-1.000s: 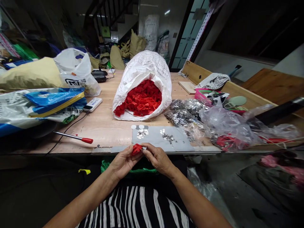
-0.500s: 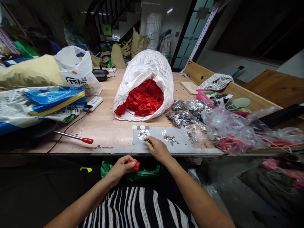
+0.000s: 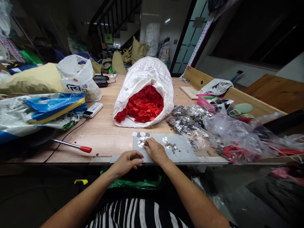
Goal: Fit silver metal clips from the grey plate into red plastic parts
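Observation:
My left hand (image 3: 127,161) rests at the table's front edge with its fingers curled down; whatever is in them is hidden. My right hand (image 3: 155,149) lies on a grey sheet (image 3: 182,148), fingertips pinched at a small heap of shiny metal pieces (image 3: 142,141). A second heap of metal pieces (image 3: 170,145) lies to its right on the same sheet. Behind the sheet a white sack (image 3: 147,76) lies open on its side, full of red plastic parts (image 3: 141,106).
A red-handled screwdriver (image 3: 73,146) and a cable lie at the left front. Blue and white bags (image 3: 45,107) and a remote (image 3: 93,109) are on the left. Clear bags of metal parts (image 3: 190,122) and red parts (image 3: 234,150) crowd the right. A green bag (image 3: 133,183) hangs below the table edge.
The red part that both hands held a second ago is no longer visible. My right hand went forward to the metal pieces; my left hand rose back to the table edge. The camera tilted down.

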